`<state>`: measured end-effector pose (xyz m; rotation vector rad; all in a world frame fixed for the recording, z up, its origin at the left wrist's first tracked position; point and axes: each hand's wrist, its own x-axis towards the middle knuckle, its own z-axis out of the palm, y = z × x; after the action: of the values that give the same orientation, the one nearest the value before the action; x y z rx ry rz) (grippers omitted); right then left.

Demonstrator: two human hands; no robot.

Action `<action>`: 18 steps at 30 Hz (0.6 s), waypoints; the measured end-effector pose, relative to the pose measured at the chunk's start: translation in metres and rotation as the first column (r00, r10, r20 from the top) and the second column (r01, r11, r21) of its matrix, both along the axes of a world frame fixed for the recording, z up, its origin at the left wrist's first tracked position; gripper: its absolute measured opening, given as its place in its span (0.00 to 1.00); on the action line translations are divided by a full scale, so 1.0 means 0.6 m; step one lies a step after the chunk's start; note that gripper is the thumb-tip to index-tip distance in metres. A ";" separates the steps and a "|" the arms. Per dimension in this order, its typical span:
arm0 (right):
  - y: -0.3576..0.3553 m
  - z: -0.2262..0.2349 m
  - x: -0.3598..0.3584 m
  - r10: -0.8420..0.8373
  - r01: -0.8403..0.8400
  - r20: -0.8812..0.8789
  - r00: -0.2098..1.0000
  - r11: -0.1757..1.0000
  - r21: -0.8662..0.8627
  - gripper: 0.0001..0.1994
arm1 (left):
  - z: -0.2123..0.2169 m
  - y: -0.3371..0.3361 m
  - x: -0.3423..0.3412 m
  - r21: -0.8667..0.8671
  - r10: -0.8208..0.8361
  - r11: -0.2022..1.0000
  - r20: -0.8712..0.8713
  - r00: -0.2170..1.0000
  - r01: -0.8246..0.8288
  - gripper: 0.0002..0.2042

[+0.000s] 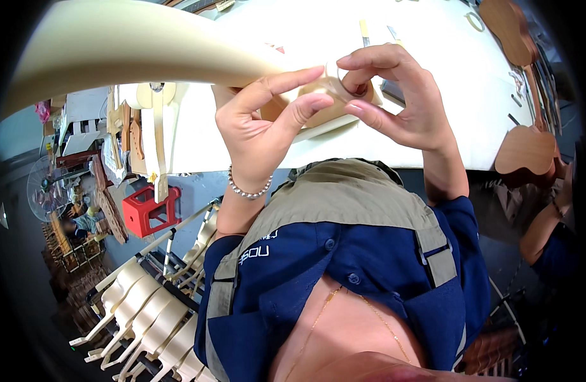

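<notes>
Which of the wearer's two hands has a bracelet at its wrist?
The left hand: a silvery beaded bracelet circles its wrist, whereas the right hand has a bare wrist.

A navy buttoned shirt (299, 251), strapped olive-grey apron (344, 197), fine gold-coloured necklace (331, 294) and beaded, seemingly metal bracelet (248, 195) are worn.

Right of the right hand (415, 102), the white desk (461, 70) leaves room to pass as far as the brown instrument bodies (526, 150) along its edge, with small dark sticks (515, 100) beside them. A large pale curved piece (140, 51) bars the way beyond the left hand (258, 121), and only a narrow gap parts the two hands' fingertips (318, 102)
</notes>
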<state>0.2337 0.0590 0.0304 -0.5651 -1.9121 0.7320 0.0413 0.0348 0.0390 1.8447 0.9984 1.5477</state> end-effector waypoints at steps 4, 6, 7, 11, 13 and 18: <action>-0.003 0.007 -0.010 -0.227 0.209 0.109 0.968 0.965 0.158 0.21 | -0.006 -0.007 -0.008 -0.018 0.023 1.000 -0.062 0.998 -0.024 0.07; -0.004 0.015 -0.011 -0.303 0.249 0.170 0.938 0.928 0.278 0.13 | -0.004 -0.015 -0.005 -0.069 0.036 0.997 -0.029 0.999 -0.038 0.06; 0.001 0.010 -0.011 -0.306 0.232 0.185 0.934 0.912 0.337 0.10 | -0.004 -0.016 -0.004 -0.075 0.043 0.996 -0.028 0.999 -0.044 0.06; -0.011 0.014 -0.028 -0.433 0.357 0.129 0.892 0.850 0.386 0.05 | -0.005 -0.013 -0.005 -0.003 0.076 0.997 -0.066 0.995 -0.076 0.04; -0.010 -0.003 -0.037 -0.540 0.534 -0.039 0.841 0.816 0.220 0.04 | -0.008 -0.007 0.002 0.059 0.097 0.994 -0.013 0.995 -0.096 0.04; 0.004 0.022 0.005 -0.268 0.183 -0.283 0.921 0.939 -0.293 0.13 | -0.013 -0.014 -0.021 -0.017 0.121 0.993 0.052 0.991 -0.120 0.04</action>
<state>0.2369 0.0616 0.0434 -0.7689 -1.4309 0.8715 0.0287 0.0266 0.0315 1.7529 1.1110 1.6472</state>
